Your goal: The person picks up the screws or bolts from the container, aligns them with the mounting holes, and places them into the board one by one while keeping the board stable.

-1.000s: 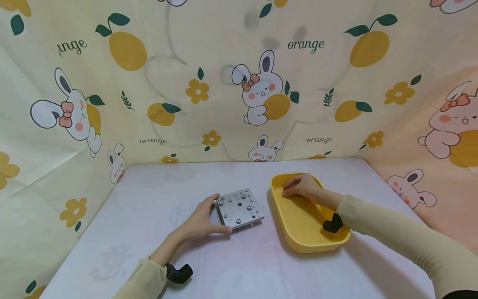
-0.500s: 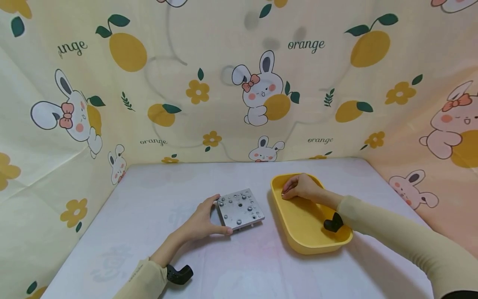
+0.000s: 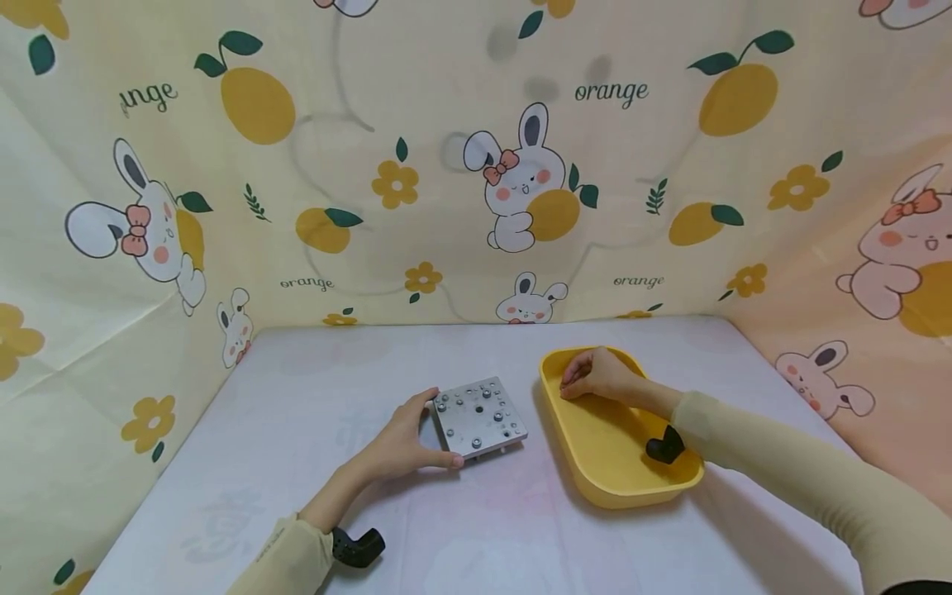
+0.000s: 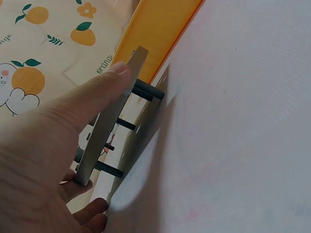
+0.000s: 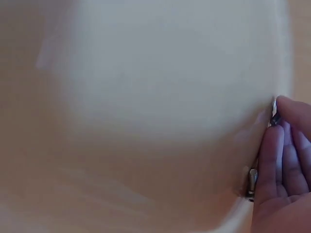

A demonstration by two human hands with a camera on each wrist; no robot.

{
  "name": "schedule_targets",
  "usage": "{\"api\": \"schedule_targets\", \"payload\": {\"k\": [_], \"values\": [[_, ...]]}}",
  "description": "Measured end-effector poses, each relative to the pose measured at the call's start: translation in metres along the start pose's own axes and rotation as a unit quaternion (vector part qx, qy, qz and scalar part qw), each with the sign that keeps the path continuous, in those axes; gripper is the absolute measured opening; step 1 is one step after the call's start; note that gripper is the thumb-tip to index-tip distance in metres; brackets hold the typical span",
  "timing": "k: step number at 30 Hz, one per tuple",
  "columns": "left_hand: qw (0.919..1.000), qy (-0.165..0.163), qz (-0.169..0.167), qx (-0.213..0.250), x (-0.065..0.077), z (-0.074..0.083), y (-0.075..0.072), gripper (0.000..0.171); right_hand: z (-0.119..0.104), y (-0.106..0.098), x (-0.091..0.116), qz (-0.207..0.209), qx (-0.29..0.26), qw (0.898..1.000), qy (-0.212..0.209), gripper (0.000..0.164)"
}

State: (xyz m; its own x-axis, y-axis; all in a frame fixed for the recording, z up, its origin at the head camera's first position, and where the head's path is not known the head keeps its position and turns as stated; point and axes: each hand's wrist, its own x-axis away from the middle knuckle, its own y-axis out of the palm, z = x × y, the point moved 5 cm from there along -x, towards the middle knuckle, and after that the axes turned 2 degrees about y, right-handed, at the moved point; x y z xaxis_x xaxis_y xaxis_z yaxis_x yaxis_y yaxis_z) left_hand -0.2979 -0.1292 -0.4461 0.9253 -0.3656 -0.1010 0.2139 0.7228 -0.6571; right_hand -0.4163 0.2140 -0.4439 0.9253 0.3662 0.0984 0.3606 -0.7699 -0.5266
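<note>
My left hand (image 3: 397,438) grips a square silver metal plate (image 3: 464,423) by its left side, thumb at the near edge and fingers at the far corner. Several screws (image 3: 497,416) sit in holes across its top. In the left wrist view, their threaded shanks (image 4: 109,169) stick out below the plate. My right hand (image 3: 606,378) is inside the yellow tray (image 3: 606,454), near its far left side. Between thumb and forefinger it pinches a small metal piece (image 5: 275,118), mostly hidden. Another small shiny metal piece (image 5: 252,180) shows beside the fingers, against the tray.
A white cloth (image 3: 476,529) covers the table. The tray stands just right of the plate. Behind and at both sides hangs a curtain (image 3: 446,99) printed with rabbits and oranges. Each wrist carries a black device (image 3: 359,547).
The right fingers shift slightly in the tray; a shiny bit seen at their tips half a second ago is now hidden in the head view. The left hand and plate stay put.
</note>
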Motion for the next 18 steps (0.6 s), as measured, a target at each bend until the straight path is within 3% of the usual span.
{"api": "schedule_targets", "payload": {"k": [11, 18], "values": [[1.0000, -0.001, -0.002, 0.000, 0.001, 0.001, 0.000, 0.122, -0.003, 0.008, 0.003, -0.029, -0.065, 0.997, 0.020, 0.021], [1.0000, -0.001, -0.005, -0.002, 0.000, 0.002, 0.000, 0.122, -0.015, 0.013, 0.006, -0.070, -0.007, 0.997, -0.031, 0.015]]}}
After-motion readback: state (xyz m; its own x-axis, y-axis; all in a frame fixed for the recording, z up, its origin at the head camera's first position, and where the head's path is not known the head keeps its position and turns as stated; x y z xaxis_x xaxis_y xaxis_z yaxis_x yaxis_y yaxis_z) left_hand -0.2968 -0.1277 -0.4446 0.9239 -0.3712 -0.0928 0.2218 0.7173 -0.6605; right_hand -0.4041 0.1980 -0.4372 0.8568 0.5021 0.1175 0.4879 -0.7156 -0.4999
